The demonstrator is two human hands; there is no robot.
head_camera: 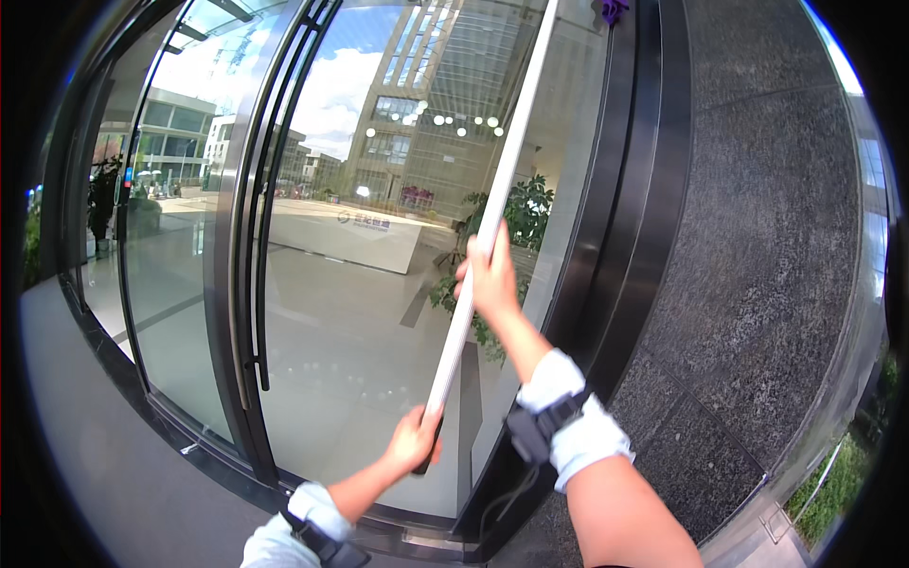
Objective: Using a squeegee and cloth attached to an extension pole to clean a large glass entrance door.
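A long white pole (513,153) slants up across a glass door panel (355,369) and leaves the view at the top. Around its lower end, near the black end grip (424,467), my left hand (413,439) is closed. Higher up, my right hand (491,275) grips the shaft, with a finger stretched along it. The pole's far end is out of sight. At the top edge, beside the dark metal door frame (616,192), a bit of purple cloth (613,10) shows; whether it joins the pole I cannot tell.
Left of the panel run long vertical door handles (261,284) and another glass door (177,298). Dark stone wall cladding (767,213) stands at the right. Behind the glass are a white reception desk (341,245) and a leafy plant (529,206). Grey paving (121,454) lies lower left.
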